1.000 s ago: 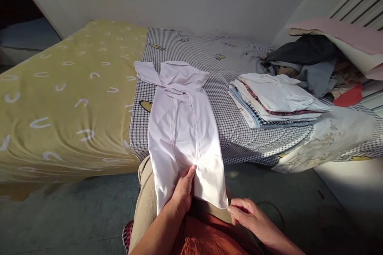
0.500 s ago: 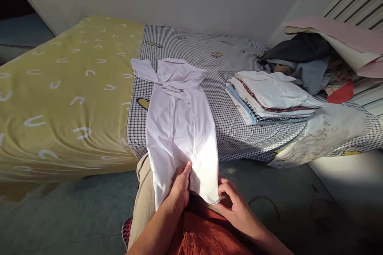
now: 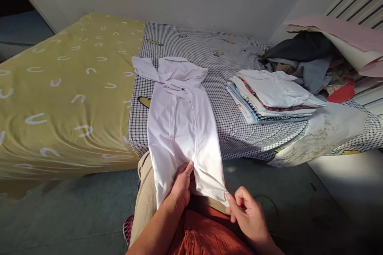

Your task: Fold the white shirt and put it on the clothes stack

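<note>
A white shirt (image 3: 182,127) lies lengthwise from the bed onto my lap, its collar end away from me and its sleeves folded across the upper part. My left hand (image 3: 182,185) grips the near hem at the middle, thumb on top of the cloth and fingers underneath. Pinched between thumb and fingers of my right hand (image 3: 245,211) is the hem's right corner, pulled out to the side. The cloth between the two hands is creased along its lower right edge.
A stack of folded clothes (image 3: 275,95) sits right on the checked sheet (image 3: 236,59). Behind it are a heap of dark clothes (image 3: 299,51) and pink sheet material (image 3: 329,32). A yellow cover (image 3: 72,87) spreads over the bed's left part. A floral cloth (image 3: 329,131) hangs over the front edge.
My right hand has moved a little to the right, drawing the shirt's hem corner outward. My left hand keeps its hold on the hem. The view has shifted slightly.
</note>
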Demonstrator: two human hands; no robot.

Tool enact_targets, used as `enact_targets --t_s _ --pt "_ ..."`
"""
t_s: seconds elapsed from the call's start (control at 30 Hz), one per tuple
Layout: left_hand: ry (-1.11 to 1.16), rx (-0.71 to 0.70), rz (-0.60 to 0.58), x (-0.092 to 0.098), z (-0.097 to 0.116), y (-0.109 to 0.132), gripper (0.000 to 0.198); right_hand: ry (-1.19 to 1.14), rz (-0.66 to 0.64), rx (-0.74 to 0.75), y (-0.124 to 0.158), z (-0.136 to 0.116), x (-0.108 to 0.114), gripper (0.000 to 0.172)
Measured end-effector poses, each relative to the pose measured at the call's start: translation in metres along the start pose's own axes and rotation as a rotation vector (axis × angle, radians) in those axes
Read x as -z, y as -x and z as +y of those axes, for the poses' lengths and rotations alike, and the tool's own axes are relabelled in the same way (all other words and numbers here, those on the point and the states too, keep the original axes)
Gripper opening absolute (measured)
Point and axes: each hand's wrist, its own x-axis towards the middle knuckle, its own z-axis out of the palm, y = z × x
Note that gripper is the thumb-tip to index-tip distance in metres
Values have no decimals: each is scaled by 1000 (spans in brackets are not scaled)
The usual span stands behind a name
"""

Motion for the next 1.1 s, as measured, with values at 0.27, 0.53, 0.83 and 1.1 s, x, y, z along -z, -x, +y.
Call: enact_targets --t_s 0.27,0.53,0.83,1.1 --pt "-119 -19 9 4 3 3 50 152 68 52 8 10 20 50" --pt "-290 -119 -23 7 5 2 44 94 -316 -30 -23 -19 22 74" --pt "-748 -343 -164 33 9 87 28 -168 -17 -309 -78 38 2 51" --pt "-1373 -1169 378 111 57 115 35 630 203 667 -92 46 3 65"
